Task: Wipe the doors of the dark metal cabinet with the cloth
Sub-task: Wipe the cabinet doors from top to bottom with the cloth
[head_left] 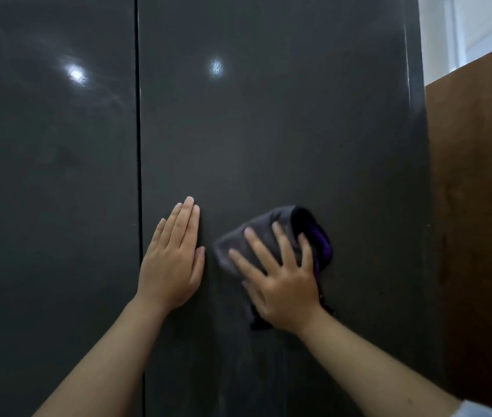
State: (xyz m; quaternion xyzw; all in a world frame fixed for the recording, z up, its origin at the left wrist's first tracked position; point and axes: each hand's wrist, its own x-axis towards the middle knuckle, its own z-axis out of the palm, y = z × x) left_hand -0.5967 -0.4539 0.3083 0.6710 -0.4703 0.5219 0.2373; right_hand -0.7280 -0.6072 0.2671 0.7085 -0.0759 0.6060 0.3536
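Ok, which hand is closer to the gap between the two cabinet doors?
Left. The left hand lies flat on the door just right of the gap; the right hand presses the cloth farther right.

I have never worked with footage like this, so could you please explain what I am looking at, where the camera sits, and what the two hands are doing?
There is no machine here: a person is doing the job with bare hands. The single picture comes from a wide-angle camera worn on the person's head, looking forward and down, so both forearms reach in from the bottom.

The dark surface filling most of the view is a cabinet with two doors, parted by a thin vertical gap. Both hands are on the right door; the left door is untouched and shows a reflected light.

The left hand lies flat on the right door near the gap and holds nothing. The right hand, fingers spread, presses a dark grey cloth with a purple edge against the door.

To the right is a brown wooden panel.
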